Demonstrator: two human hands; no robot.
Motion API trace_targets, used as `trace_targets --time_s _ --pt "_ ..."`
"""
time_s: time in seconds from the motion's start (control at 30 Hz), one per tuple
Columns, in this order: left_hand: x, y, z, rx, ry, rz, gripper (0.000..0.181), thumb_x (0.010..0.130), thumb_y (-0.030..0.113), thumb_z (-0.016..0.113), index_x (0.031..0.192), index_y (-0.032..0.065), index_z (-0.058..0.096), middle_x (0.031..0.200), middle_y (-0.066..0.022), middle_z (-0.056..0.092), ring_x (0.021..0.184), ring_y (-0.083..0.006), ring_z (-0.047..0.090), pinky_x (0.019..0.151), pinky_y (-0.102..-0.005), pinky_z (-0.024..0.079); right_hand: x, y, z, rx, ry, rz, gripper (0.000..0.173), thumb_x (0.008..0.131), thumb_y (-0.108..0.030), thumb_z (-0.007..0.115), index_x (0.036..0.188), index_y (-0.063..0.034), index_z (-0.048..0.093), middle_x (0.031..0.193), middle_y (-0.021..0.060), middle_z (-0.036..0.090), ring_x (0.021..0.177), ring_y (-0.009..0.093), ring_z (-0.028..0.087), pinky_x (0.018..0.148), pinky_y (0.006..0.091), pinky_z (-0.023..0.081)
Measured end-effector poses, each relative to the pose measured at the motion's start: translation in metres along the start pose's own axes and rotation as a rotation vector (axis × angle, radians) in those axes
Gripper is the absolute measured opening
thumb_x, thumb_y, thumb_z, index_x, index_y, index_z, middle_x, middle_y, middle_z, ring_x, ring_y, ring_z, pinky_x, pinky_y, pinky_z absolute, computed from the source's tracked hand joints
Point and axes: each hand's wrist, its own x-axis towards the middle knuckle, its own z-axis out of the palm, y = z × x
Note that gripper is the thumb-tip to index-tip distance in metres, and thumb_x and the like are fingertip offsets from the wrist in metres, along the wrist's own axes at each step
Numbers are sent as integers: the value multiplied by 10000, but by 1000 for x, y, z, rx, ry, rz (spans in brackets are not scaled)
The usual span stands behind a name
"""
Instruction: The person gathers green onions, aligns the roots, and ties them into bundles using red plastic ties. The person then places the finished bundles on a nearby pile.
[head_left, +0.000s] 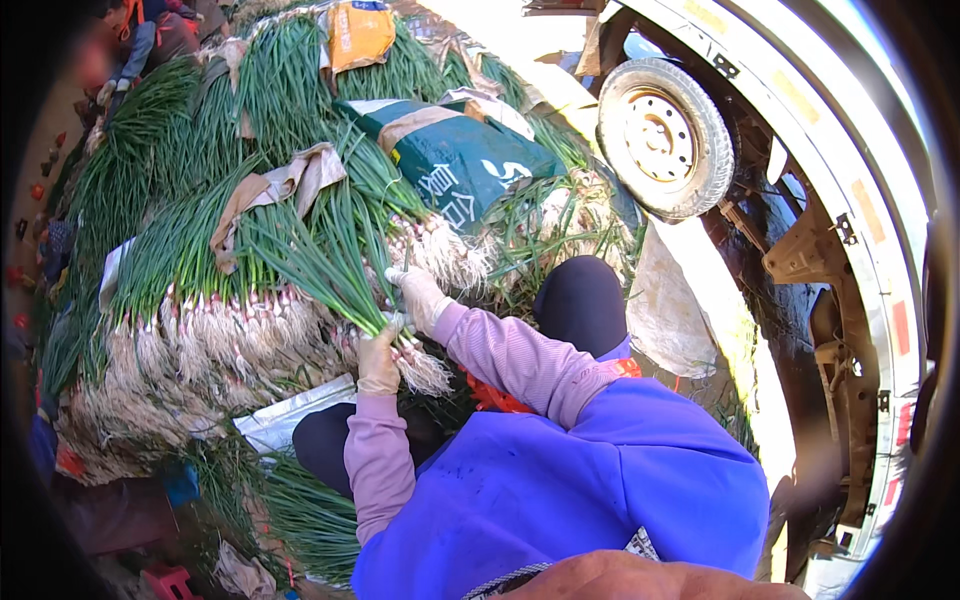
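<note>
A bunch of green onions (334, 289), with pale reddish bulbs and whitish roots, slants across in front of me. My left hand (379, 365), in a pale glove, grips it just above the bulbs, and its roots hang out to the right of that hand. My right hand (422, 300), gloved too, closes on the stems from the right side, its thumb pointing left; its fingers are partly hidden. Close behind lies another bundle of green onions (442, 247), roots toward me. A wide row of green onions (225, 322) stretches to the left, under a beige cloth strip (277, 187).
A green printed sack (450, 157) and an orange sack (360, 37) lie on the heap. At right stand a wheel (664, 139) and a vehicle's underside frame (806, 255). A silvery sheet (300, 412) lies by my left knee. Another person (142, 37) is at upper left.
</note>
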Motion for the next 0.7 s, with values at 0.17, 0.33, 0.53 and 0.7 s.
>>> trace_targets --time_s 0.17,0.33,0.53,0.7 --pt "7 -8 -6 -62 60 22 127 919 104 654 997 29 588 672 -89 612 460 -204 603 339 -292 465 7 30 5 174 51 -343 158 1002 -190 531 990 -94 655 701 -20 500 589 107 440 532 272 395" --pt "-13 10 8 102 -101 -72 178 900 122 697 1020 32 600 796 -103 688 589 -183 666 457 -317 571 -17 -9 -21 75 18 -239 260 1034 -297 475 956 -113 642 627 -70 402 496 65 329 446 250 277" --pt "-32 64 10 52 -103 92 185 914 150 694 1018 47 582 909 -124 695 721 -183 680 530 -321 595 -36 -46 -68 -1150 -314 -40 373 990 -338 583 951 24 666 783 89 661 698 206 594 687 354 488" --pt "-9 76 1 -269 -59 170 198 913 168 709 1044 44 629 875 -90 694 576 -138 611 502 -292 535 -49 -99 -44 -1365 112 -739 281 899 -291 619 1035 -64 711 976 205 709 942 364 681 800 441 530"
